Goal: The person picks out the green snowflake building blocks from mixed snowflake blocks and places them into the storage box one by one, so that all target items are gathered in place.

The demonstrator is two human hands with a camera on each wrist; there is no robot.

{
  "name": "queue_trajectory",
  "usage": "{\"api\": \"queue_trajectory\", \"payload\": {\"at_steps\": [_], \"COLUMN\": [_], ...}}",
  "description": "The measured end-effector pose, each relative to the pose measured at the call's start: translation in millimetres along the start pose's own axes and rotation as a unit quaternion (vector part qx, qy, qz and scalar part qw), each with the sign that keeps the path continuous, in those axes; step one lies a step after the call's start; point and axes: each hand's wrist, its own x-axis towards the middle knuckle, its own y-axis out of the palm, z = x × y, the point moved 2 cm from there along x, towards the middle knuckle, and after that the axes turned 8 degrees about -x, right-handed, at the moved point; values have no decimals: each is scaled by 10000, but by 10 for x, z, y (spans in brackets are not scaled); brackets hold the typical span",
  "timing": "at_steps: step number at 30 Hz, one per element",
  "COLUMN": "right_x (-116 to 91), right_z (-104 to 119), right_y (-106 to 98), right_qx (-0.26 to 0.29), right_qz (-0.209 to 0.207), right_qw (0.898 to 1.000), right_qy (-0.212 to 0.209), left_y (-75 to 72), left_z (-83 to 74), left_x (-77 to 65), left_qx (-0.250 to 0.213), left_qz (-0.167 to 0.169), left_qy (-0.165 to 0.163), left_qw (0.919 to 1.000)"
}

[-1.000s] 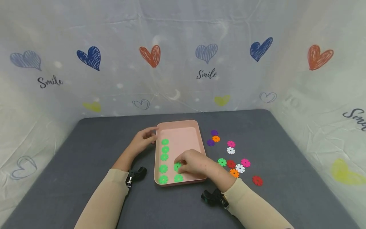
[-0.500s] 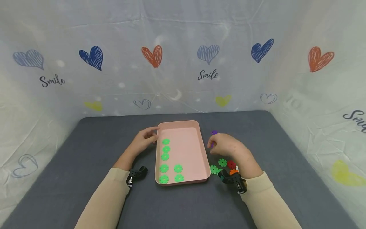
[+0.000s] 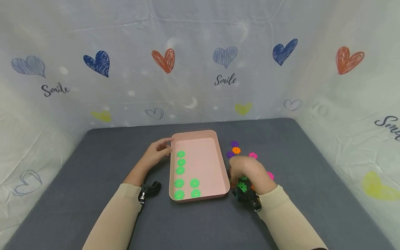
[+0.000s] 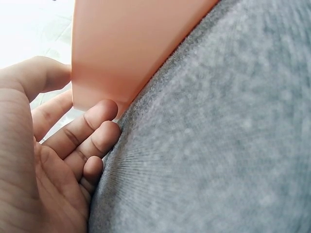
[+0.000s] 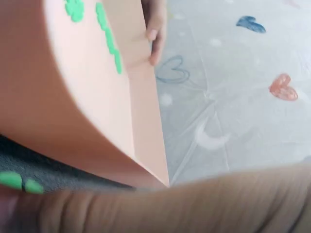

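My left hand (image 3: 158, 151) touches the left rim of a shallow pink tray (image 3: 207, 166), fingers loosely bent. The left wrist view shows its fingertips (image 4: 105, 110) at the tray's outer wall. Green flower-shaped discs lie in the tray: several in a column along the left side, including a green disc (image 3: 180, 170), and two to their right. My right hand (image 3: 248, 172) reaches down just right of the tray, fingers pointing at the table. A green disc (image 5: 12, 179) shows by its thumb in the right wrist view; I cannot tell whether the fingers pinch it.
Beyond the right hand lie two purple discs (image 3: 234, 143), an orange disc (image 3: 236, 150) and pink discs (image 3: 253, 155). More green discs (image 3: 242, 186) lie under the right wrist. A curtain printed with hearts stands behind the grey-covered table (image 3: 103, 166).
My right hand has left the green discs in the tray, moved right over the loose discs, then come down and nearer beside the tray's right wall. The left hand stays at the rim.
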Motion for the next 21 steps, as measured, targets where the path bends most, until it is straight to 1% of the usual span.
{"api": "queue_trajectory", "payload": {"at_steps": [3, 6, 7, 8, 11, 13, 14, 15, 16, 18, 20, 21], "right_x": [-43, -124, -152, -185, -259, -295, -302, -300, -290, -247, -168, -126], "right_z": [-57, -144, -180, -212, -272, -255, -226, -187, -140, -18, 109, 172], "right_y": [-41, -132, -174, -224, -362, -425, -444, -450, -446, -415, -351, -308], "right_qx": [413, 890, 1044, 1182, 1576, 1858, 2020, 2225, 2410, 2805, 3171, 3303], "right_qz": [92, 34, -76, -226, -917, -1375, -1554, -1684, -1752, -1747, -1640, -1584], "right_qw": [9979, 9933, 9918, 9903, 9811, 9705, 9639, 9561, 9490, 9349, 9213, 9162], "right_qy": [-486, -730, -729, -694, -643, -683, -776, -894, -1026, -1294, -1541, -1622], "left_y": [-10, -25, -26, -23, -14, -12, -13, -19, -27, -35, -38, -40], "left_z": [144, 297, 313, 264, 251, 244, 244, 302, 310, 311, 316, 316], "left_x": [34, 78, 84, 72, 82, 86, 85, 102, 99, 93, 86, 85], "left_qx": [46, 59, 54, 76, 11, 13, 18, -6, -17, 18, 56, 75], "left_qz": [-52, -74, -73, -59, -40, -45, -37, -47, -61, -102, -114, -120], "left_qy": [4, 7, -1, 8, -7, -28, 13, 27, 47, 28, 44, 28], "left_qw": [10000, 10000, 10000, 10000, 10000, 10000, 10000, 10000, 10000, 9999, 9999, 9999]}}
